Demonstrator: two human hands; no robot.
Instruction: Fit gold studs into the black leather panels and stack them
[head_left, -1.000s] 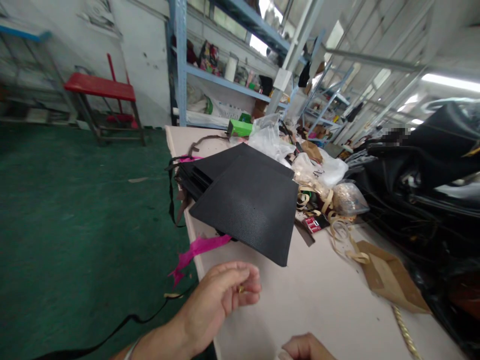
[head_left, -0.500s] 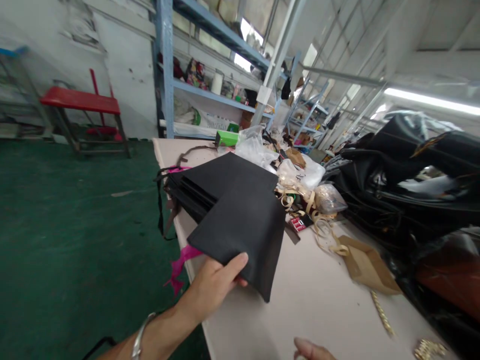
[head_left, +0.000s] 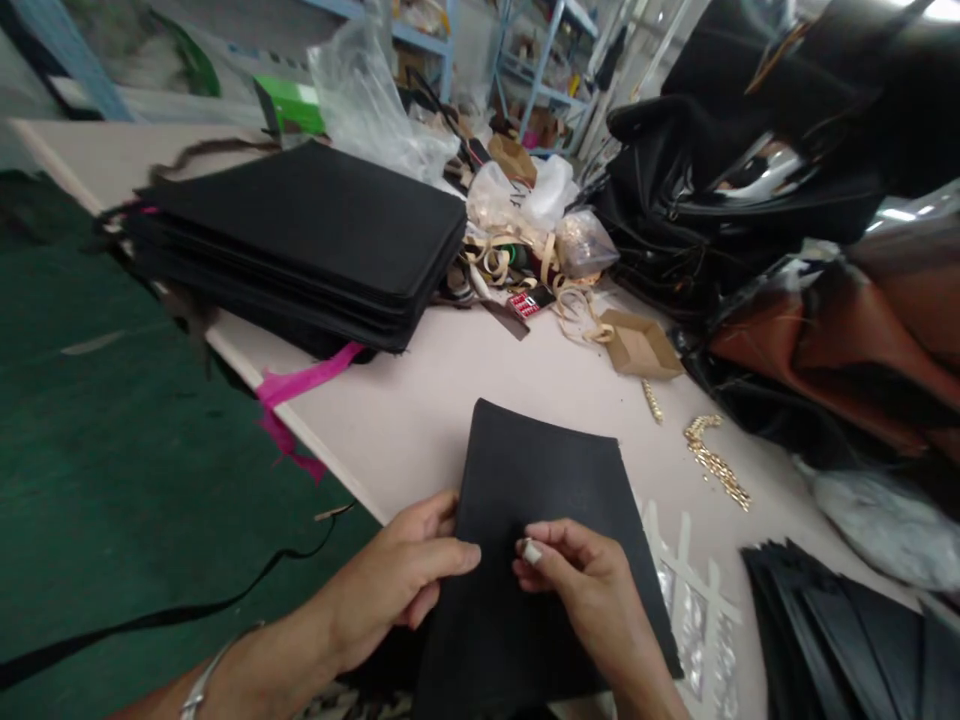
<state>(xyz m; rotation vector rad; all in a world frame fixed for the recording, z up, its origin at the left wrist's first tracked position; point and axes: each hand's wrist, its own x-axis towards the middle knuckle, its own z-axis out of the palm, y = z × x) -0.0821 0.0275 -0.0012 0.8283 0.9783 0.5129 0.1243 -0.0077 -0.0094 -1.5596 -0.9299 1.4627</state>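
A flat black leather-like panel (head_left: 551, 460) lies tilted in front of me at the table's near edge. My left hand (head_left: 420, 560) grips its left edge, thumb on top and fingers underneath. Over the middle of the panel, my right hand (head_left: 574, 570) is closed in a pinch. Something small and whitish shows at its thumb tip; I cannot tell whether it is held or part of the thumb. Farther back on the left lies a stack of similar black panels (head_left: 322, 220), a pink strip (head_left: 315, 375) hanging out below it.
Gold chain pieces (head_left: 716, 465) and an open cardboard box (head_left: 641, 345) lie to the right. Clear packets with white strips (head_left: 694, 610) and black pieces (head_left: 840, 630) are nearer. Large black bags (head_left: 720, 180) pile up at the right. The table edge (head_left: 240, 365) runs along the left.
The panel in my left hand has come off the stack and nearer to me. My right hand has come in over it, and the view has turned downward.
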